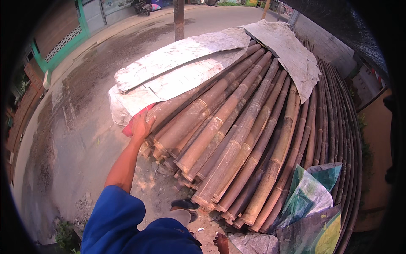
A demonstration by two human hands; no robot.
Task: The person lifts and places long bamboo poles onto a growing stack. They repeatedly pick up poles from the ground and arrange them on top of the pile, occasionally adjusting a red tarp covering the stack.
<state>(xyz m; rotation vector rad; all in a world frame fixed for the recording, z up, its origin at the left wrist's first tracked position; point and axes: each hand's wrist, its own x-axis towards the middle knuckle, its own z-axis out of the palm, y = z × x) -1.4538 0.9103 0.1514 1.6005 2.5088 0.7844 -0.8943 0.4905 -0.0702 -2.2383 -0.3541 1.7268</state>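
A big stack of brown bamboo poles [237,139] fans toward me, cut ends facing the near side. A worn whitish tarp [182,57] lies over its left side, with a red part at its near corner. My left hand [141,125] reaches out to this corner and grips the red part beside the leftmost pole ends. Its thumb is toward the poles; some fingers are partly hidden. Low in the view, my right hand [220,243] hangs near the pole ends, only partly visible. Its fingers are slightly apart, and nothing shows in them.
Another pale sheet [292,55] covers the stack's far end. A green, white and yellow printed sheet [311,199] lies on its near right. Beyond stands a post [179,21] by the paved road [89,110]. My sandalled foot [185,205] is on rubble-strewn ground.
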